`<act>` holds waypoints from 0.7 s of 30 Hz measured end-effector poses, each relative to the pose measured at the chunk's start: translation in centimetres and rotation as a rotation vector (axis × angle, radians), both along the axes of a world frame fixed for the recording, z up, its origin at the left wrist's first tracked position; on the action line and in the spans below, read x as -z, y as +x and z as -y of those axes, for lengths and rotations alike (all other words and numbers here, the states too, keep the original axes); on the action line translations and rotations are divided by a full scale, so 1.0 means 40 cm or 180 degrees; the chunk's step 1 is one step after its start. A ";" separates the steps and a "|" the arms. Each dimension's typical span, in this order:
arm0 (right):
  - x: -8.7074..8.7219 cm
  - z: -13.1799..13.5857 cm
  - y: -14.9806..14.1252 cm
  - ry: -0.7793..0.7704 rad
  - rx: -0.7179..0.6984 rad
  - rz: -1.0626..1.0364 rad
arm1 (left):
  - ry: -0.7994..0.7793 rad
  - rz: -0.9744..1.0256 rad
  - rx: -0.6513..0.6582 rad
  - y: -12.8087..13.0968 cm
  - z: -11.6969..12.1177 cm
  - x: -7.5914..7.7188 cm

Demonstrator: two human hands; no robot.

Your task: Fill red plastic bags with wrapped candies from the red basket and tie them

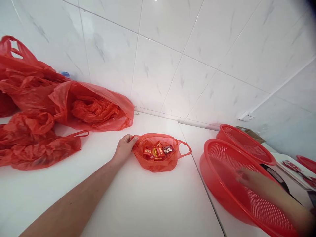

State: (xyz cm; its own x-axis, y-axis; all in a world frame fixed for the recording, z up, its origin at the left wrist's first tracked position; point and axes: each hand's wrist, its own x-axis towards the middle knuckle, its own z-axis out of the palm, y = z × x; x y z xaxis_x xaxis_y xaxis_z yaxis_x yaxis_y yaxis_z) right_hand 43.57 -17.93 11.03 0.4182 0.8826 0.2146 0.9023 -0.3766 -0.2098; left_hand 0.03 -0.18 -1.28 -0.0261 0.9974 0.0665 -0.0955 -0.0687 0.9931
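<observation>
My left hand point(125, 147) pinches the left handle side of a small red plastic bag point(155, 167), which sits open on the white table. Inside the bag lie several small wrapped candies point(159, 151) in red, yellow and dark wrappers. The bag's other handle loops out to the right, untouched. Over on the right, my right hand point(244, 177) reaches into a large red plastic basket point(209, 179) with a mesh inside. Motion smears its fingers, so any hold there is unclear.
Crumpled red plastic bags point(32, 138) and a larger open red bag point(98, 110) stuffed with more bags occupy the left. Behind the large basket sits another red basket point(243, 141). A seam point(204, 184) runs between the table sections. A tiled wall point(160, 72) closes the back.
</observation>
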 end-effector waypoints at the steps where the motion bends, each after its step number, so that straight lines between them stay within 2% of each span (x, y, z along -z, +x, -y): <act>1: -0.019 0.000 -0.039 -0.0080 -0.0140 -0.0037 | 0.0006 -0.0002 -0.0001 0.000 0.000 0.000; 3: -0.041 -0.001 -0.147 0.0225 -0.0232 0.0037 | 0.0004 -0.0022 -0.0005 -0.002 0.002 -0.001; 5: -0.038 -0.010 -0.272 0.0349 -0.0813 -0.0005 | 0.0005 -0.0034 -0.0004 -0.003 0.002 -0.002; 8: 0.009 -0.056 -0.431 0.0046 -0.1818 -0.0233 | 0.0035 -0.0076 0.0026 -0.006 0.002 0.000; 10: 0.053 -0.110 -0.494 0.0091 -0.2092 -0.0432 | 0.0065 -0.0117 0.0055 -0.007 0.000 0.003; 13: 0.111 -0.199 -0.535 0.0303 -0.2143 -0.0733 | 0.0094 -0.0145 0.0074 -0.010 0.000 0.008; 16: 0.154 -0.263 -0.549 0.0175 -0.2056 -0.0779 | 0.0087 -0.0166 0.0091 -0.013 0.002 0.009; 21: 0.219 -0.290 -0.553 0.0123 -0.1868 -0.0756 | -0.0005 -0.0022 0.0188 -0.011 0.012 -0.005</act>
State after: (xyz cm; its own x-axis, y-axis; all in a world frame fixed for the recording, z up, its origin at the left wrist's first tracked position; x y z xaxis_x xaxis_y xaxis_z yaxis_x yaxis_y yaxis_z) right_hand 21.43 -6.34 2.26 -0.0930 0.9729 0.2116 0.8834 0.1786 -0.4332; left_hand -0.39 -0.66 -1.06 0.0332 0.9973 0.0649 -0.0924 -0.0616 0.9938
